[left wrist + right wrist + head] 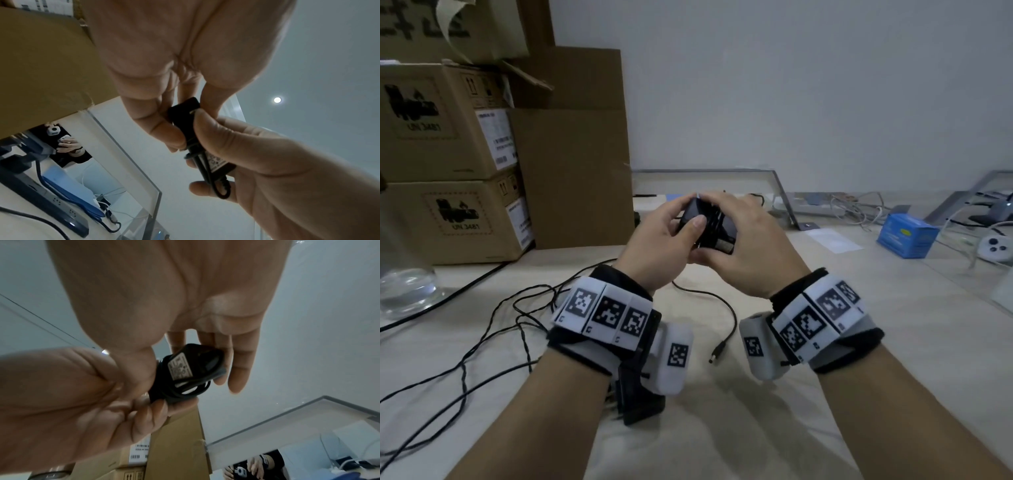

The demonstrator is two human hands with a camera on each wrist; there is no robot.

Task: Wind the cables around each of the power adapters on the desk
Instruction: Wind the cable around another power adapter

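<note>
Two loose black cables (493,329) trail over the desk (825,342) nearest the person, one ending in a free barrel plug (717,353) between the wrists. Above it, both hands hold a small black power adapter (709,222) in the air: the left hand (661,246) pinches its body with thumb on top, the right hand (743,253) curls round its wound end. It looks light and rigid, its cable thin and springy, so the body is best gripped by its flat sides. Beyond stand cardboard boxes (448,137).
</note>
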